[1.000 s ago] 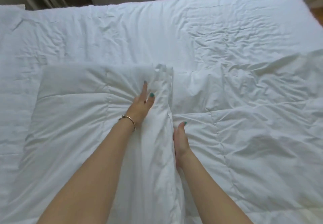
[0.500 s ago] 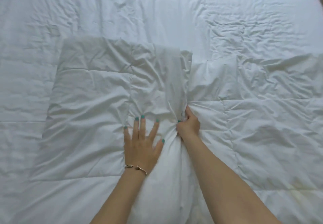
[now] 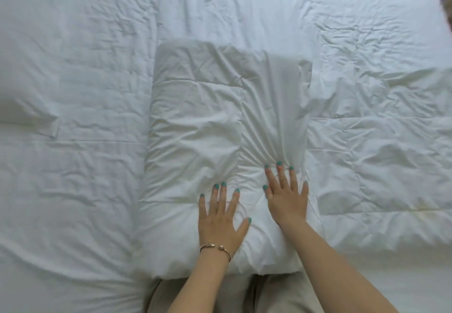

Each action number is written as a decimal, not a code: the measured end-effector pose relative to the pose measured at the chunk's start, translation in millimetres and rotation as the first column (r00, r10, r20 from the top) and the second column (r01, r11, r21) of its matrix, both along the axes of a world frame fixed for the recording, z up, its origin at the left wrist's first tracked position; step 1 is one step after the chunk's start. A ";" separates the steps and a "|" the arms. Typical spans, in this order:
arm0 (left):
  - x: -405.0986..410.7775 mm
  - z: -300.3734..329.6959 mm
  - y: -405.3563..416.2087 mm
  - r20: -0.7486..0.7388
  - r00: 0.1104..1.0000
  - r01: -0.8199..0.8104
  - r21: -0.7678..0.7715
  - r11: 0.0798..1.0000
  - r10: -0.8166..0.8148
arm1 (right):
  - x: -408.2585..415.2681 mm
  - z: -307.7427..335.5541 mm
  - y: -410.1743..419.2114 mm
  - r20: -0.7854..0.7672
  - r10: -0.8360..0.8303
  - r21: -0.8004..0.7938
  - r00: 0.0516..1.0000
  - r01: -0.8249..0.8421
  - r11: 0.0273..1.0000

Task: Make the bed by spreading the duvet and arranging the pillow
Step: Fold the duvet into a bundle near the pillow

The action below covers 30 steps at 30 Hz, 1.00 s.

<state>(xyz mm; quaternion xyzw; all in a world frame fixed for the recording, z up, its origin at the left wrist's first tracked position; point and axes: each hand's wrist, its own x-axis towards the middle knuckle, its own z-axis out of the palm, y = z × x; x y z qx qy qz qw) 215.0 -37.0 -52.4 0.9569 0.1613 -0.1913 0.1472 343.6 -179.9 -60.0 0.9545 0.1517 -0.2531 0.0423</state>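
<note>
Right hand [image 3: 287,200] has released its earlier pinch and now lies flat, fingers spread, beside the equally flat left hand [image 3: 220,217] on the pillow [image 3: 195,129] (centred atop the spread duvet [image 3: 367,141]), indicating final smoothing.

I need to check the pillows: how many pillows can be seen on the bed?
1. The pillow lies mid-bed on the duvet, under the left hand and right hand. Others may be hidden.

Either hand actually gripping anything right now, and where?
Nothing is held. The left hand and right hand both lie flat with fingers spread, pressing on the near part of the folded white duvet, not gripping it.
</note>
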 end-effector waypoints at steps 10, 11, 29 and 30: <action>41.8 42.9 34.6 -0.332 0.828 0.431 -0.139 0.892 -0.451 | -97.5 60.4 -18.2 -0.230 -0.198 -0.085 0.953 0.184 0.979; 46.4 43.7 23.9 -0.295 0.869 0.362 -0.171 0.916 -0.398 | -102.0 65.0 -15.8 -0.179 -0.246 -0.027 0.953 0.246 0.969; 26.5 68.3 -227.6 -0.292 0.878 0.330 -0.205 0.921 -0.380 | -68.4 78.8 -268.9 -0.549 -0.231 0.347 0.804 0.470 0.812; 32.7 69.9 -250.2 -0.303 0.877 0.299 -0.262 0.917 -0.373 | -64.0 82.3 -286.6 -0.551 -0.234 0.340 0.801 0.472 0.814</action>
